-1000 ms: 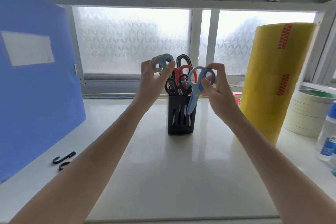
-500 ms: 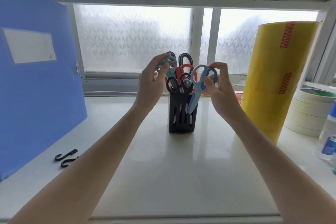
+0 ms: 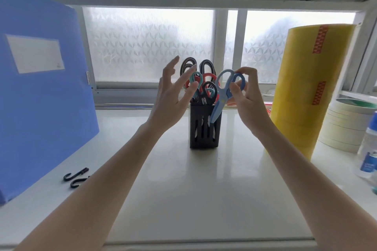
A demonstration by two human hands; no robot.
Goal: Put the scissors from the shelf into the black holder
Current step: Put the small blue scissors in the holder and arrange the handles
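A black slotted holder (image 3: 204, 128) stands in the middle of the white shelf (image 3: 195, 189). Several scissors with black, red and teal handles stick out of its top. The teal-handled scissors (image 3: 196, 80) sit in the holder just beside my left hand (image 3: 173, 96), whose fingers are spread and hold nothing. My right hand (image 3: 247, 96) pinches the handles of a blue pair of scissors (image 3: 222, 96). Its closed blades point down and hang in front of the holder's right top edge, outside it.
A blue folder (image 3: 40, 91) leans at the left. Two black hooks (image 3: 76, 177) lie on the shelf near it. A tall stack of yellow tape rolls (image 3: 312, 91), a lower stack of white tape rolls (image 3: 344, 124) and a bottle (image 3: 369, 149) stand at the right.
My left hand lowered the teal-handled scissors into the holder and let go, fingers now spread. My right hand still holds the blue scissors at about the same place.
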